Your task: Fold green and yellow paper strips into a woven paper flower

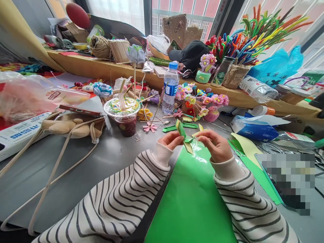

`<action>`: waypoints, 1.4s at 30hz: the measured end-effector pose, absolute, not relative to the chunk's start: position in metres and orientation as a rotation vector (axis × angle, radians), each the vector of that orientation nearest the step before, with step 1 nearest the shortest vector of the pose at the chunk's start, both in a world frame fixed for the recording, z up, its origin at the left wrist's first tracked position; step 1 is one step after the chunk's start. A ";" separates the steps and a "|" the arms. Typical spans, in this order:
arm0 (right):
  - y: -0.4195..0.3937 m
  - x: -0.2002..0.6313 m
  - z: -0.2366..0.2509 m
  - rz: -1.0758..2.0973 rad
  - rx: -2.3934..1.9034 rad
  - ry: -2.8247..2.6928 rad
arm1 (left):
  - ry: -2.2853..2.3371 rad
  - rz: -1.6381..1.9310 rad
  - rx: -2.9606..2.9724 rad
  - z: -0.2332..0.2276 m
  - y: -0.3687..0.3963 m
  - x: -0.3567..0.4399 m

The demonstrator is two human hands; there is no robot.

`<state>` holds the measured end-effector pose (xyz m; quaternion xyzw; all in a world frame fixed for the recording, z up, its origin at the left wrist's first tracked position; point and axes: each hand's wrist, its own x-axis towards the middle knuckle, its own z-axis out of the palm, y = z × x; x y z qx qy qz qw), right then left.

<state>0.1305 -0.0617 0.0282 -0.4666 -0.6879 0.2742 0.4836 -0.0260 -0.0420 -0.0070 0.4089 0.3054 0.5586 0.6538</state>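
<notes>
Grey bench [76, 168], cluttered, under a window. One green sheet [189, 195] lies before the person. One water bottle [170, 88], one sealed cup [124, 116], one phone [79, 110]. Two hands: left hand [170, 139] and right hand [215, 143], fingers pinched on one folded green-yellow paper piece [184, 136], held just above the sheet.

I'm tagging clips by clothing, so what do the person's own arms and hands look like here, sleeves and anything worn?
Both arms wear a knit sweater with cream and black horizontal stripes. Each sleeve ends in a plain cream ribbed cuff at the wrist. The left hand and right hand are bare: no gloves, and no rings or watch that I can see.
</notes>
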 end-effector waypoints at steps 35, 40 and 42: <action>-0.081 0.108 0.021 -0.223 -1.006 -1.831 | 0.595 0.958 0.988 -0.004 -0.050 -0.023; -0.076 0.114 0.025 0.033 -1.072 -1.863 | 0.563 0.951 1.044 -0.007 -0.048 -0.025; -0.075 0.115 0.026 0.016 -1.074 -1.880 | 0.568 0.938 1.045 -0.007 -0.048 -0.025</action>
